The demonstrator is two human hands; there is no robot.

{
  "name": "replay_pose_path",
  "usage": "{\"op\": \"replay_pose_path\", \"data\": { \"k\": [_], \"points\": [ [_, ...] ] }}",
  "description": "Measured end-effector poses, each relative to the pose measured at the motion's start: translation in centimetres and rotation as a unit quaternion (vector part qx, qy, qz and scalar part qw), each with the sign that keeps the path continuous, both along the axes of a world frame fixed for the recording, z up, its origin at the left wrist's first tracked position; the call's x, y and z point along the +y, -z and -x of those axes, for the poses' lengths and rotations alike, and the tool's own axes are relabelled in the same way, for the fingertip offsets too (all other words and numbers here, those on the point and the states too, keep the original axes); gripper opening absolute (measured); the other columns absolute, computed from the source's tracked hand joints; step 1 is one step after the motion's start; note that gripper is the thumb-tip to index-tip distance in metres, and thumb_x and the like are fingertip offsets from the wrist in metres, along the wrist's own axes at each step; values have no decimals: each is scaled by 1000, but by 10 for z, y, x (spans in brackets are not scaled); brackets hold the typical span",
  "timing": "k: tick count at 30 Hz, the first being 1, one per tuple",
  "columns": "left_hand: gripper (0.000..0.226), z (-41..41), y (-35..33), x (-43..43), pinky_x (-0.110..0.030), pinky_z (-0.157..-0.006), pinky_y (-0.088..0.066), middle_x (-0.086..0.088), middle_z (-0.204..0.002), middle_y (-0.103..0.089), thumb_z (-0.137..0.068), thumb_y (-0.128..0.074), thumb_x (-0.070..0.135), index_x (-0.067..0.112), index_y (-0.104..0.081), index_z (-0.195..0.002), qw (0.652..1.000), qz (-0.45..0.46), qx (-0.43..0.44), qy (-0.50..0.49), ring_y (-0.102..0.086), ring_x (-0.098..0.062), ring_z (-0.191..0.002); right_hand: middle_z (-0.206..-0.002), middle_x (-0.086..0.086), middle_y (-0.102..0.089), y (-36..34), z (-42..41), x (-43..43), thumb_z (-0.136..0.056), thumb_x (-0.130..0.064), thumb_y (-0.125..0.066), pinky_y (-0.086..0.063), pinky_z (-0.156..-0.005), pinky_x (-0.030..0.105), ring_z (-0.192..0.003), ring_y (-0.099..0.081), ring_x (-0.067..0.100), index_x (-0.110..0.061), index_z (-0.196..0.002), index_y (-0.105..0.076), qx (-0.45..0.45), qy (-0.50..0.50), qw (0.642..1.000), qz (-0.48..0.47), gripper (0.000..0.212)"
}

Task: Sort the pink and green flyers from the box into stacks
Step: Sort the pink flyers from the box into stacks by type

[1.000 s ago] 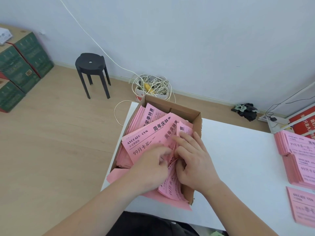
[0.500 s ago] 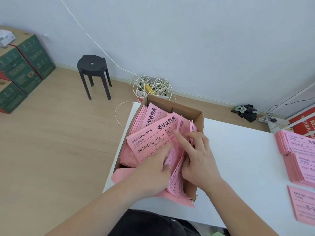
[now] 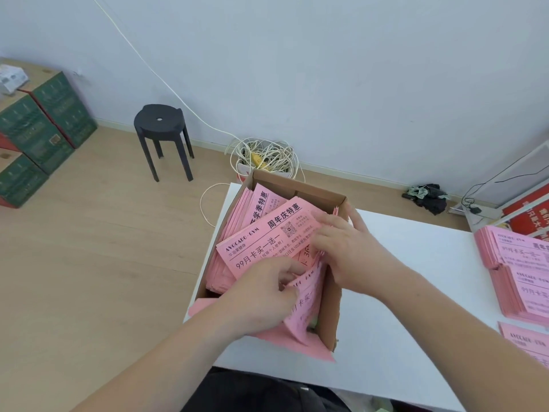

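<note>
Stood over a white table (image 3: 401, 337) with both hands inside an open cardboard box (image 3: 332, 316) at frame centre, by the table's left edge. Gripped a few pink flyers (image 3: 267, 245) low in the box with the left hand (image 3: 264, 292), fingers curled into them. Pressed the right hand (image 3: 350, 251) onto the top flyers beside the box's right wall, fingers fairly straight and spread. Had stacks of pink flyers (image 3: 517, 278) at the frame's right edge, well apart from the box. Looked past the table to a black stool (image 3: 160, 123) upper left, green cartons (image 3: 38, 129) far left and a coil of white cable (image 3: 267, 156) just behind the box.
</note>
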State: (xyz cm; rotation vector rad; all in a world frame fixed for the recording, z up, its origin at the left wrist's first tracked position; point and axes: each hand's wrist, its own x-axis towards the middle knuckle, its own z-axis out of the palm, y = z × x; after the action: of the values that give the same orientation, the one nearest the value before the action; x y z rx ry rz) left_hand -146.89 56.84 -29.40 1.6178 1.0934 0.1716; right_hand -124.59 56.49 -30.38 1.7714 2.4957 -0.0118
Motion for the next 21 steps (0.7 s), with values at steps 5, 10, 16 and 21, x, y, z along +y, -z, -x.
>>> {"op": "replay_pose_path", "data": {
  "k": [5,10,16,21],
  "points": [
    [21,2,-32,20,-44,-77,-65,11,-105,-76,-94,-71,25,37,-70,-111,989,14,-81,-122,-76,-17,-93,-104,-18,-66,-49,-13,15,-88,-9,-60,-2,-127,46,-113,-53,13,-34,-109,-57,-13,29,999,8,33],
    [26,-13,-53,15,-29,-82,-62,23,-96,-75,-86,-80,29,43,-70,-106,991,-63,-69,-96,-73,-4,-88,-98,-11,-62,-83,-21,7,-98,-17,-55,-40,-89,33,-100,-54,19,-33,-111,-54,99,83,991,38,21],
    [24,-61,-57,-12,-31,-76,-63,13,-96,-79,-96,-65,7,27,-74,-106,977,-14,-129,-170,-76,-8,-88,-89,-12,-61,-108,-67,-25,-94,-14,-54,-51,-69,35,-80,-58,13,-35,-98,-50,147,162,966,141,22],
    [16,-121,-28,-56,-35,-77,-64,9,-88,-79,-91,-68,8,20,-75,-99,975,24,-115,-188,-76,-11,-81,-94,-12,-65,-83,-118,-73,-85,-20,-61,-56,-68,33,-82,-64,11,-38,-97,-55,177,232,930,225,22]
  ]
}}
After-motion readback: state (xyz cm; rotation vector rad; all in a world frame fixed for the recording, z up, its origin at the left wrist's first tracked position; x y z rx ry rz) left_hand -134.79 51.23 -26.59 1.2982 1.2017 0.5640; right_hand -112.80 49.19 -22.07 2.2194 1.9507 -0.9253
